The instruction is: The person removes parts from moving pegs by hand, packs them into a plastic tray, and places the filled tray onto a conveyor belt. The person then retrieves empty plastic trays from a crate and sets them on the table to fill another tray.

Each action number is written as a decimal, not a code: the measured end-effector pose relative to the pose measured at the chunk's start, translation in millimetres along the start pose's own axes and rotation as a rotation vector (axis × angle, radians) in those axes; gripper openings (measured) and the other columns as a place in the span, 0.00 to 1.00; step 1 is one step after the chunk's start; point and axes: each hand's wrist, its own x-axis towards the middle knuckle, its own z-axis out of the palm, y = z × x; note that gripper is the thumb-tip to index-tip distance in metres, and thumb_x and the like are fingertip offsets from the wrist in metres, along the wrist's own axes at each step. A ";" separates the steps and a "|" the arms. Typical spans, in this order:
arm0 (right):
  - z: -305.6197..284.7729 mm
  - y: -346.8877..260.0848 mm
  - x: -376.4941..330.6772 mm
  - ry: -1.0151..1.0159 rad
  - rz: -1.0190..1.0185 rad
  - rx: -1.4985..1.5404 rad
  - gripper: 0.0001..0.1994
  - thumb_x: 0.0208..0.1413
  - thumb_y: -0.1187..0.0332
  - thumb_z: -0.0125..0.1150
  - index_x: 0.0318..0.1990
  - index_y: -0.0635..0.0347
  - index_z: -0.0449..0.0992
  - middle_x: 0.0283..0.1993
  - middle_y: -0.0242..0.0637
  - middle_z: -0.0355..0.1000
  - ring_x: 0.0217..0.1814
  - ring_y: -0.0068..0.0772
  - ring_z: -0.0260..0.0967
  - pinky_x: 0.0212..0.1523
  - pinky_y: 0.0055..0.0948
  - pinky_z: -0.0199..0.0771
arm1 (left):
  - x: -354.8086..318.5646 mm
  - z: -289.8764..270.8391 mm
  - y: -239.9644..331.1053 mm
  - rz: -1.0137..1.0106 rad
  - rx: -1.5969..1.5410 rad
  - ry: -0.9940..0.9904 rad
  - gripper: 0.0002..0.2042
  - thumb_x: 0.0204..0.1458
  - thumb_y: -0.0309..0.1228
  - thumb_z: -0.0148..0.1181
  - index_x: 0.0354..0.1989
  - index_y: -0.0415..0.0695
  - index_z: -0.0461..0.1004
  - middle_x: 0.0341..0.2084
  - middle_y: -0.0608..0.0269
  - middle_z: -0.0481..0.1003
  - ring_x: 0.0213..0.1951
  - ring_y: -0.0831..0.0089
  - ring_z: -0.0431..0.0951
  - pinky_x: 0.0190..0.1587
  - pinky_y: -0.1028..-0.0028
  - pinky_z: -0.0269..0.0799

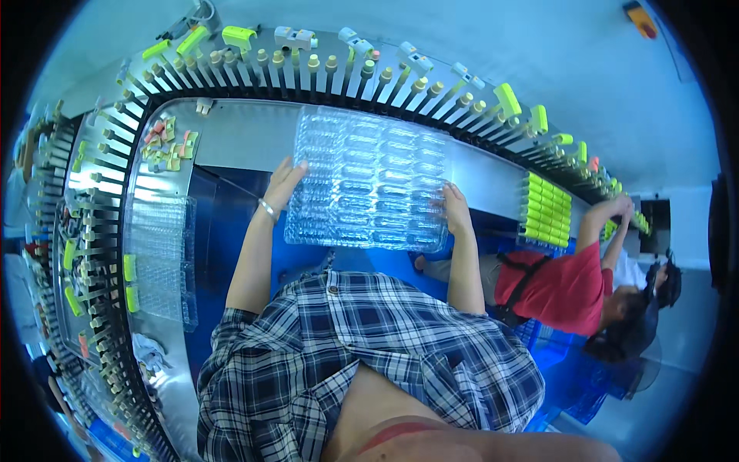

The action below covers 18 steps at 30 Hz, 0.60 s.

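In front of my body is a clear plastic tray (369, 177) with rows of moulded hollows; no pieces show in them. It may be several nested together; I cannot tell. My left hand (286, 183) grips its left edge, a bracelet at the wrist. At the opposite edge, my right hand (456, 206) holds the tray, its fingers partly hidden behind the see-through plastic. The tray's far part overlaps the metal bench (246, 135), and its near part is over the blue floor.
A curved line of black pegs (331, 77) carries yellow-green and grey plastic pieces. Small coloured bits (165, 146) and clear trays (158, 246) lie at left. A tray of yellow-green pieces (546, 208) stands at right, near a person in a red shirt (558, 289).
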 end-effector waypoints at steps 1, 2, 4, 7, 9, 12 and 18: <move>-15.6 -8.3 16.3 -0.020 -0.003 -0.028 0.18 0.66 0.62 0.46 0.59 0.58 0.65 0.45 0.37 0.69 0.38 0.32 0.70 0.32 0.35 0.77 | 15.1 13.5 0.1 0.038 0.237 0.050 0.33 0.56 0.59 0.50 0.48 0.36 0.76 0.66 0.40 0.56 0.70 0.53 0.49 0.69 0.58 0.42; -26.3 -2.7 21.3 0.032 0.021 -0.014 0.18 0.66 0.63 0.46 0.60 0.58 0.65 0.44 0.37 0.69 0.38 0.31 0.70 0.32 0.34 0.77 | 18.7 26.6 12.0 0.062 0.494 0.074 0.34 0.55 0.60 0.50 0.48 0.36 0.76 0.66 0.39 0.54 0.69 0.52 0.50 0.69 0.58 0.43; -17.9 4.3 15.6 0.080 0.041 0.000 0.20 0.65 0.61 0.48 0.61 0.59 0.65 0.43 0.41 0.72 0.42 0.34 0.72 0.37 0.34 0.76 | 12.8 18.7 2.7 -0.018 0.545 0.137 0.36 0.55 0.60 0.50 0.52 0.34 0.73 0.64 0.36 0.57 0.68 0.50 0.51 0.69 0.58 0.45; -28.7 20.6 24.2 0.251 -0.179 -0.443 0.22 0.61 0.60 0.54 0.59 0.62 0.68 0.47 0.46 0.74 0.46 0.39 0.73 0.45 0.35 0.74 | -12.8 12.5 -15.9 0.082 0.273 0.322 0.38 0.56 0.58 0.51 0.59 0.31 0.66 0.61 0.39 0.62 0.65 0.51 0.59 0.66 0.63 0.54; -41.3 17.3 22.5 0.299 -0.380 -0.722 0.21 0.59 0.60 0.58 0.56 0.62 0.71 0.49 0.48 0.74 0.49 0.40 0.73 0.50 0.33 0.71 | -37.3 1.7 -46.0 0.053 0.206 0.377 0.29 0.61 0.50 0.51 0.57 0.34 0.68 0.52 0.51 0.73 0.57 0.67 0.69 0.60 0.72 0.61; -115.9 43.8 11.3 0.434 -0.456 -0.779 0.22 0.57 0.62 0.62 0.55 0.66 0.71 0.48 0.49 0.74 0.47 0.40 0.73 0.47 0.35 0.73 | -79.6 5.9 -24.5 0.057 0.159 0.384 0.24 0.60 0.45 0.55 0.56 0.38 0.71 0.49 0.56 0.75 0.53 0.71 0.72 0.57 0.72 0.66; -79.0 9.4 -148.7 0.700 -0.641 -0.674 0.18 0.61 0.70 0.56 0.57 0.67 0.69 0.48 0.47 0.72 0.47 0.38 0.71 0.49 0.33 0.71 | -147.0 -47.5 -18.2 0.052 -0.016 0.308 0.15 0.59 0.33 0.58 0.51 0.38 0.74 0.43 0.63 0.77 0.46 0.76 0.75 0.51 0.76 0.69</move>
